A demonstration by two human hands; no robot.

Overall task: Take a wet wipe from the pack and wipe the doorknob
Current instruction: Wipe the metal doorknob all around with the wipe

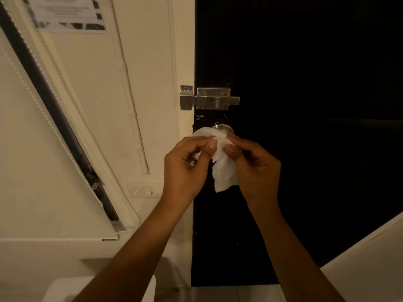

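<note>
Two bare forearms reach up from the bottom of the frame toward a dark door [305,62], where a person's left hand [185,168] and right hand [255,168] hold a white wet wipe [222,168] between them. Both hands pinch the wipe's upper part, thumb against curled fingers on each side, the two thumb tips close together with a fold of the cloth between them; the lower end of the wipe hangs loose below the hands. Just behind the fingertips, the top of the wipe bunches in front of a round metal doorknob [222,127], which sits at the door's left edge; only the knob's upper rim shows above the cloth, and whether the wipe touches it cannot be told. Above the knob, a steel slide bolt [214,98] spans the door and the cream-coloured frame [185,62]. To the left, a light switch [145,190] sits on the wall near the left wrist, a rolled window blind [50,101] slants across the wall, and a printed notice [67,13] hangs at the top.
</note>
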